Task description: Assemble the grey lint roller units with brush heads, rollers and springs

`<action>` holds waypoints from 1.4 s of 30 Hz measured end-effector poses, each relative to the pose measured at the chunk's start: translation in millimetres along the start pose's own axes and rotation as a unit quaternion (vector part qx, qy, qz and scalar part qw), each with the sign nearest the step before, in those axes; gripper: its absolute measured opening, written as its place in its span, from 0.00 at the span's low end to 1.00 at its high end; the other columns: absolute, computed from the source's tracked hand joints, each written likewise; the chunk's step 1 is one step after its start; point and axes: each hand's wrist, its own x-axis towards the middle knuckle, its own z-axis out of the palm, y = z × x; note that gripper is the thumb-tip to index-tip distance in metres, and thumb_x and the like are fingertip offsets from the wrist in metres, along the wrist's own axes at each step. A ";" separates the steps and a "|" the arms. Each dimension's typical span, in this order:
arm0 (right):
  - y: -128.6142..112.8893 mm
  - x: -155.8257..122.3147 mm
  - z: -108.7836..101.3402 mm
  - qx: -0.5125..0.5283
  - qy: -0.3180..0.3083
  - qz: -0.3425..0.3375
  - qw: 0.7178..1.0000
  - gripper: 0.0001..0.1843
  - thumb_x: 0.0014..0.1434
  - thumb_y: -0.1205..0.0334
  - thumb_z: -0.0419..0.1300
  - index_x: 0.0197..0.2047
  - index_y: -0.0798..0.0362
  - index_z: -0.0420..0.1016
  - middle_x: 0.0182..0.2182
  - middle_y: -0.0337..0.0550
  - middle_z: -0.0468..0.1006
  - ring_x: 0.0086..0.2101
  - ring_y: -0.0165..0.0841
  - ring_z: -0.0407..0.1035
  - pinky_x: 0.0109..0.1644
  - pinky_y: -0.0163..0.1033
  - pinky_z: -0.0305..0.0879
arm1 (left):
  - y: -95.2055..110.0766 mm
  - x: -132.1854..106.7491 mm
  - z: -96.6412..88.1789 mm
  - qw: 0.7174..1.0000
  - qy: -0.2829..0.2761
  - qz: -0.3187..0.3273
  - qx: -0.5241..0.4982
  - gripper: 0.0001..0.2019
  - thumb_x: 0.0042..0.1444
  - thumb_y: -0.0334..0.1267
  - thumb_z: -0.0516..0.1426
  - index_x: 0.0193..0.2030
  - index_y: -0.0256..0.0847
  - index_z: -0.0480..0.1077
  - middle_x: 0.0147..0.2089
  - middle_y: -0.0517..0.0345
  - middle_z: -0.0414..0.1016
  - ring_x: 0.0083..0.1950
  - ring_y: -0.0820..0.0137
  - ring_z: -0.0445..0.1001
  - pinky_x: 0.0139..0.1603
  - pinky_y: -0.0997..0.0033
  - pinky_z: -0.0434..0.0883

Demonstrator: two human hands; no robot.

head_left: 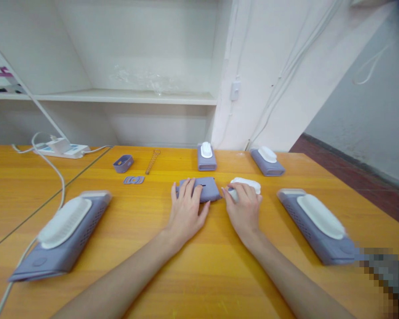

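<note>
A purple-grey plastic casing (pixel 210 188) lies flat on the wooden table, a dark slot on its upper face. My left hand (pixel 185 212) holds it down, fingers over its top and the thumb along the near edge. Just to the right, my right hand (pixel 244 212) is closed around a white oval plastic piece (pixel 255 183), whose far edge shows beyond the knuckles. The thumb and forefinger are near the casing's right end; whether they pinch anything small there I cannot make out.
Purple devices with white oval tops stand around: left (pixel 83 230), right (pixel 319 226), back (pixel 206 165) and back right (pixel 269 166). A purple ring-shaped part (pixel 123 165), a flat purple plate (pixel 134 180) and a coil spring (pixel 152 162) lie back left. A power strip (pixel 69 151) trails a white cable.
</note>
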 end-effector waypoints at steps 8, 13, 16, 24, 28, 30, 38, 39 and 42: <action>-2.8 -0.6 -9.6 0.026 0.109 -0.114 0.987 0.09 0.57 0.63 0.62 0.42 0.52 0.75 0.38 0.46 0.74 0.40 0.37 0.68 0.48 0.46 0.56 | 0.8 -0.7 0.5 1.000 0.001 -0.003 0.001 0.17 0.59 0.44 0.50 0.52 0.39 0.63 0.61 0.43 0.62 0.64 0.54 0.56 0.65 0.43 0.46; -8.2 -8.5 -14.3 0.095 0.085 -0.294 0.947 0.18 0.56 0.71 0.61 0.51 0.55 0.71 0.40 0.50 0.72 0.42 0.36 0.68 0.44 0.41 0.65 | 0.4 -1.2 -0.7 1.000 -0.005 -0.011 0.006 0.18 0.58 0.46 0.50 0.52 0.39 0.63 0.61 0.43 0.62 0.63 0.54 0.57 0.64 0.43 0.46; -13.6 -11.6 -13.4 0.133 0.034 -0.326 0.936 0.16 0.57 0.71 0.59 0.50 0.54 0.72 0.40 0.50 0.71 0.40 0.35 0.68 0.41 0.39 0.67 | -0.2 -1.8 -1.1 1.000 -0.011 -0.012 0.011 0.19 0.57 0.45 0.50 0.52 0.38 0.63 0.61 0.43 0.61 0.64 0.53 0.56 0.64 0.42 0.46; -22.9 -9.8 -15.4 0.075 -0.084 -0.284 0.952 0.17 0.56 0.68 0.54 0.49 0.58 0.73 0.42 0.53 0.71 0.39 0.37 0.66 0.42 0.41 0.67 | 0.4 -1.7 0.4 0.999 0.006 -0.028 0.017 0.18 0.55 0.44 0.53 0.51 0.39 0.63 0.60 0.42 0.62 0.63 0.53 0.57 0.64 0.42 0.47; -20.0 -7.5 -12.1 0.025 -0.086 -0.249 0.964 0.19 0.56 0.68 0.54 0.51 0.58 0.71 0.42 0.52 0.69 0.39 0.38 0.66 0.43 0.41 0.66 | 1.6 -0.9 -0.2 0.999 0.011 -0.029 0.017 0.18 0.57 0.47 0.51 0.50 0.39 0.64 0.59 0.42 0.63 0.62 0.53 0.58 0.63 0.42 0.48; -16.9 -5.6 -9.8 -0.010 -0.076 -0.233 0.969 0.21 0.57 0.69 0.53 0.55 0.56 0.69 0.44 0.53 0.68 0.40 0.38 0.66 0.44 0.41 0.66 | 2.0 -0.8 -0.8 0.999 0.010 -0.030 0.020 0.18 0.57 0.47 0.51 0.50 0.40 0.65 0.59 0.42 0.63 0.62 0.53 0.59 0.63 0.42 0.48; -7.1 -1.1 -4.6 -0.080 -0.067 -0.213 0.971 0.21 0.64 0.64 0.51 0.59 0.57 0.63 0.48 0.54 0.69 0.45 0.38 0.65 0.48 0.40 0.62 | 2.6 -0.8 -1.9 0.999 0.011 -0.034 0.024 0.18 0.57 0.47 0.52 0.50 0.40 0.65 0.59 0.42 0.63 0.62 0.54 0.58 0.63 0.42 0.48; -8.4 -0.8 -5.7 -0.090 -0.081 -0.216 0.969 0.20 0.64 0.64 0.50 0.59 0.56 0.64 0.47 0.53 0.70 0.43 0.38 0.65 0.47 0.41 0.61 | 2.6 -0.9 -1.8 0.999 0.012 -0.035 0.025 0.18 0.57 0.47 0.52 0.50 0.40 0.65 0.59 0.42 0.63 0.62 0.54 0.58 0.63 0.42 0.48; -16.3 0.7 -11.8 -0.125 -0.121 -0.214 0.961 0.20 0.61 0.65 0.51 0.57 0.54 0.66 0.46 0.53 0.70 0.41 0.41 0.65 0.43 0.44 0.59 | 2.4 -1.5 -1.5 0.999 0.020 -0.036 0.025 0.18 0.56 0.48 0.53 0.49 0.40 0.65 0.59 0.42 0.63 0.61 0.53 0.58 0.63 0.41 0.48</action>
